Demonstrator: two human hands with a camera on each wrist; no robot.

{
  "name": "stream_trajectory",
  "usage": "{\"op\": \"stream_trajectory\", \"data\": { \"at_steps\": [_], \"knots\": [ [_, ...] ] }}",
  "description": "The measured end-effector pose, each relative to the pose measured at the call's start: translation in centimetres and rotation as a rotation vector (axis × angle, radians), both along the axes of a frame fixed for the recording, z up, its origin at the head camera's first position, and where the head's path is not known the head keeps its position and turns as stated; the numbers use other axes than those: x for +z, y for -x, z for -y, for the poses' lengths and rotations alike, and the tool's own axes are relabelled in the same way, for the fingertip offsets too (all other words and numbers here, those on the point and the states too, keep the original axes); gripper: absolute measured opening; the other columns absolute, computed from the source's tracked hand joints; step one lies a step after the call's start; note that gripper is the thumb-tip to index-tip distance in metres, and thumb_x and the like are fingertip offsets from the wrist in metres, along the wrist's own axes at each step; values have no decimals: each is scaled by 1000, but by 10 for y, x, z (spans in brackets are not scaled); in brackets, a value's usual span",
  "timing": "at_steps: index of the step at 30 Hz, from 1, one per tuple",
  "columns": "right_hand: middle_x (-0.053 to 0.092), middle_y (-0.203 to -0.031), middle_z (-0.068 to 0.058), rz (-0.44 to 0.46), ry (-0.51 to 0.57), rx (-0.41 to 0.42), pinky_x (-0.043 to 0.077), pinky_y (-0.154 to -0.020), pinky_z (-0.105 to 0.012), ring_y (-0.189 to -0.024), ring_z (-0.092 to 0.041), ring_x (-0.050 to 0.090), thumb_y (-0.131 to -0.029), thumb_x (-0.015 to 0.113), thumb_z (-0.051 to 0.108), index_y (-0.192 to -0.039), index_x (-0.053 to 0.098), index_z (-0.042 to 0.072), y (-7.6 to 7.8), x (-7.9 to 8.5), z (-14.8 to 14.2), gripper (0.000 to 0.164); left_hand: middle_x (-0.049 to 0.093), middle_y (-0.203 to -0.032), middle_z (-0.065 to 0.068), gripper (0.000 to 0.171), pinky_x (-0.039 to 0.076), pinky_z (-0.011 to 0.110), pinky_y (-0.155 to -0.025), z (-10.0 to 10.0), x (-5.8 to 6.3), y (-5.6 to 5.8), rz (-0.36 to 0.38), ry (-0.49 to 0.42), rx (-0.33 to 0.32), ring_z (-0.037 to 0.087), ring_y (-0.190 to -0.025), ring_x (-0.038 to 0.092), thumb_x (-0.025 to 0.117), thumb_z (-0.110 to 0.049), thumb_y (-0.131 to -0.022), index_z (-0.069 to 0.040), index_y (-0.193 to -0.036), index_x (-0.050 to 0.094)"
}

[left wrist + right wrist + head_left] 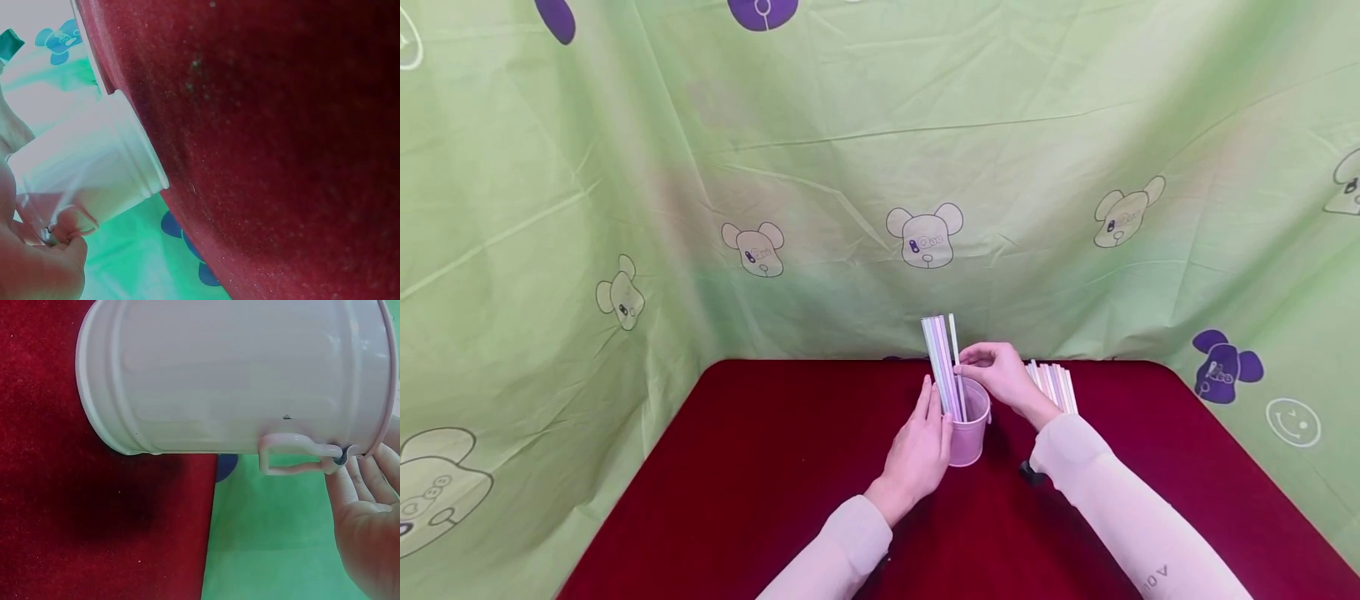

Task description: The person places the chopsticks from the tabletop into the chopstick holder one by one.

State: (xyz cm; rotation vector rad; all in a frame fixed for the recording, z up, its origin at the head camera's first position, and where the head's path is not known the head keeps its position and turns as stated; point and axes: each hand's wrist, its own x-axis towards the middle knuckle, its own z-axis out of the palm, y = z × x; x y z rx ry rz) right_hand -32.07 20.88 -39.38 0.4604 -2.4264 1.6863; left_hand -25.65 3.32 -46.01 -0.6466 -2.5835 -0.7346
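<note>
A small pale pink bucket stands on the red cloth with a bundle of pastel straws leaning inside it. My left hand lies along the bucket's left side, its fingers mostly straight and touching the bucket near the straws. In the left wrist view, fingertips meet the bucket by its small handle loop. My right hand pinches a single pale green straw between thumb and fingers; the straw's lower end is inside the bucket. In the right wrist view, this hand is beyond the rim, and the straw is hidden.
More pastel straws lie in a row behind my right forearm, at the table's back right. Red cloth covers the table. A green printed curtain hangs close behind and along both sides. A small dark object shows beneath the right cuff.
</note>
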Motion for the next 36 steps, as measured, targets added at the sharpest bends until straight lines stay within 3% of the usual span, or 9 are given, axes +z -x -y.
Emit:
{"op": "stream_trajectory", "data": {
  "at_steps": [10, 20, 27, 36],
  "knots": [
    [67, -97, -25, 23, -38, 31, 52, -74, -23, -91, -33, 66, -82, 70, 4, -104, 65, -8, -8, 12, -6, 25, 9, -157, 3, 54, 51, 34, -87, 0, -2, -1, 16, 11, 7, 19, -119, 53, 29, -34, -102, -6, -149, 24],
    [70, -96, -9, -103, -251, -87, 50, -72, -24, -87, -21, 65, -84, 72, 20, -103, 68, 7, 7, 16, -46, 23, 11, -157, 5, 55, 50, 34, -88, 0, -1, 0, 3, -2, -1, 20, -120, 52, 29, -35, -102, -6, -149, 24],
    [67, -104, -17, -111, -390, -143, 50, -76, -37, -95, -31, 63, -86, 68, 19, -109, 64, 2, 6, 18, -81, 29, 12, -157, 6, 55, 50, 34, -88, 1, 1, 0, 6, -13, -4, 20, -122, 51, 29, -35, -102, -6, -149, 23],
    [65, -104, -23, -121, -545, -197, 52, -75, -43, -93, -37, 63, -84, 68, 13, -107, 63, -6, 3, -1, -123, 30, 12, -157, 6, 55, 51, 34, -87, 1, -1, 0, -1, -19, -10, 20, -121, 51, 30, -34, -102, -5, -149, 24]
  ]
}}
